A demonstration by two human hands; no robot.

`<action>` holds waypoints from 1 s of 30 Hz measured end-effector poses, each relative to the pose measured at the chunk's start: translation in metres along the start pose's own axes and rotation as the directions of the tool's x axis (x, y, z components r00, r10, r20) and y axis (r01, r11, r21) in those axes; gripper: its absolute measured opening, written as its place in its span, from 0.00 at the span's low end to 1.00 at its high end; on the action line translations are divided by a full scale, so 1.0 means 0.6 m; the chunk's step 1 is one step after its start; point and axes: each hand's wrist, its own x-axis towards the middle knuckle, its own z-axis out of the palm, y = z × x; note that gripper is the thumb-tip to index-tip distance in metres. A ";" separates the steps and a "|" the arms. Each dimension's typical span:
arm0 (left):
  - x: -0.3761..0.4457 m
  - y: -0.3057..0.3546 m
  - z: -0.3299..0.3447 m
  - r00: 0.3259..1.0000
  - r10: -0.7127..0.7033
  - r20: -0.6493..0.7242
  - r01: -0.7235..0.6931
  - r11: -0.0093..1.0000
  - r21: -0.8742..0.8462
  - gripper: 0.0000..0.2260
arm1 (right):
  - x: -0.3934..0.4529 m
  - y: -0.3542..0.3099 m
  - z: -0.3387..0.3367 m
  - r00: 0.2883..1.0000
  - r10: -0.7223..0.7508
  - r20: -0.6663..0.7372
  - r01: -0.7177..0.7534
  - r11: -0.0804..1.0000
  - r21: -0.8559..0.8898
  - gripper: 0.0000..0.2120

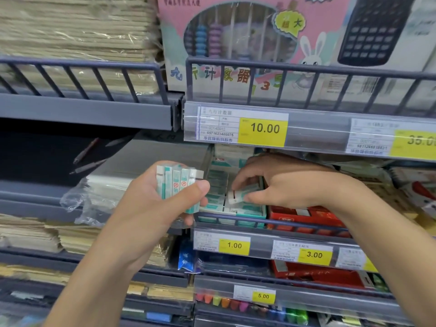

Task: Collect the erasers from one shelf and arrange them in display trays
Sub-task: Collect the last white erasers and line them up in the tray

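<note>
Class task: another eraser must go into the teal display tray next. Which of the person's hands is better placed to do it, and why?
The right hand: it is already over the teal display tray, pinching one eraser. The left hand grips a stack of erasers beside the tray, so it looks busy holding stock.

From my feed the scene is evenly and fairly brightly lit, with soft light that seems to come from overhead. The recess under the upper left shelf falls into deep shadow, nearly black. I see pale glare along the clear price rail and small glints on the plastic wrap. The 10.00 price tag reads sharply, while the calculator box and the tag at the right edge smear. Wide-angle distortion bows the shelf lines toward the borders. Both forearms look soft, and the lower corners blur into smudged colour. Fine print on the smaller tags is unreadable.
</note>
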 end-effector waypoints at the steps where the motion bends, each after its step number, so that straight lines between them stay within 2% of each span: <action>1: 0.001 0.001 0.000 1.000 -0.001 0.003 0.001 1.000 -0.002 0.16 | 0.005 0.001 0.001 0.999 0.028 -0.024 -0.028 1.000 0.012 0.14; 6: 0.001 0.003 -0.002 1.000 -0.003 -0.005 0.003 1.000 -0.008 0.15 | 0.029 0.000 0.008 0.994 0.100 -0.053 -0.090 0.982 0.166 0.24; 10: 0.001 0.006 -0.003 1.000 -0.010 0.001 0.010 1.000 -0.022 0.13 | 0.048 0.006 0.011 0.989 0.113 -0.092 -0.090 0.971 0.220 0.18; 13: 0.001 0.006 -0.003 1.000 -0.023 0.006 0.023 0.999 -0.027 0.11 | 0.061 0.008 0.018 0.982 0.047 -0.181 0.013 0.949 0.314 0.13; 16: 0.001 0.006 -0.003 1.000 -0.029 0.004 0.029 0.999 -0.031 0.09 | 0.070 0.015 0.021 0.966 0.034 -0.257 0.059 0.936 0.346 0.13; 23: 0.006 0.004 -0.007 0.999 -0.037 0.009 0.037 0.999 -0.020 0.10 | 0.089 0.030 0.035 0.964 0.067 -0.257 0.021 0.945 0.327 0.12; 26: 0.009 0.003 -0.008 0.999 -0.031 0.019 0.031 0.999 -0.013 0.12 | 0.091 0.038 0.037 0.957 0.154 -0.246 -0.080 0.955 0.286 0.07; 30: 0.011 0.001 -0.011 0.999 -0.035 0.023 0.035 0.999 -0.003 0.14 | 0.087 0.042 0.042 0.956 0.186 -0.225 -0.150 0.975 0.166 0.09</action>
